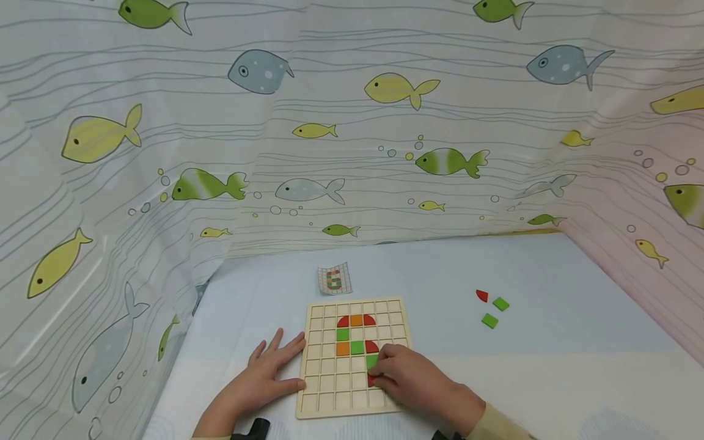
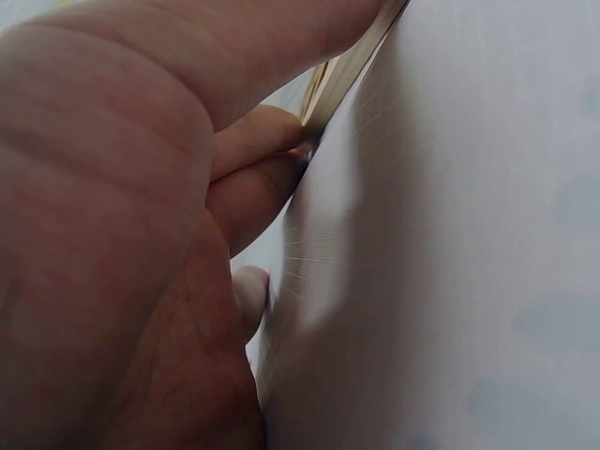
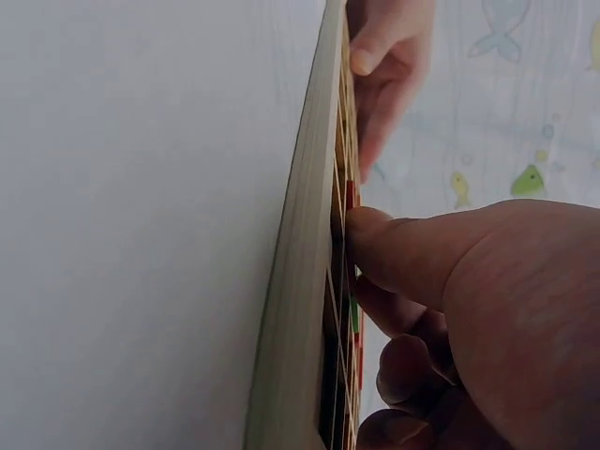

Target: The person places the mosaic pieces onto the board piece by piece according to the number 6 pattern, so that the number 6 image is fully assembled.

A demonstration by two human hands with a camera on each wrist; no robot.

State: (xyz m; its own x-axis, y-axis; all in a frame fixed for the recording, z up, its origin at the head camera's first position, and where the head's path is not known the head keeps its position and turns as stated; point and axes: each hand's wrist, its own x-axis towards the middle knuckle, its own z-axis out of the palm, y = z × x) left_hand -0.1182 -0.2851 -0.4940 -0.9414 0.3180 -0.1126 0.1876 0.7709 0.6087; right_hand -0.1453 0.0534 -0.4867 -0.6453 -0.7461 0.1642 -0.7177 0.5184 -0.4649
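A square wooden grid board (image 1: 324, 400) lies on the table with red, orange and green tiles set in some of its cells. My left hand (image 1: 264, 376) lies at the board's left side, fingers spread, with thumb and fingertips against the edge. Over the lower right cells, my right hand (image 1: 415, 376) has its fingers curled and pinches a red quarter-circle tile (image 1: 371, 381) at the grid. A green square tile (image 1: 371, 361) sits just above it, partly covered by the fingers. In the right wrist view the thumb (image 3: 370, 230) presses at the board's face.
Behind the board lies a small paper card (image 1: 333, 280) printed with a coloured grid pattern. To the right are a loose red quarter-circle tile (image 1: 482, 296) and two green square tiles (image 1: 500, 304). A fish-patterned curtain (image 1: 341, 153) hangs around the table.
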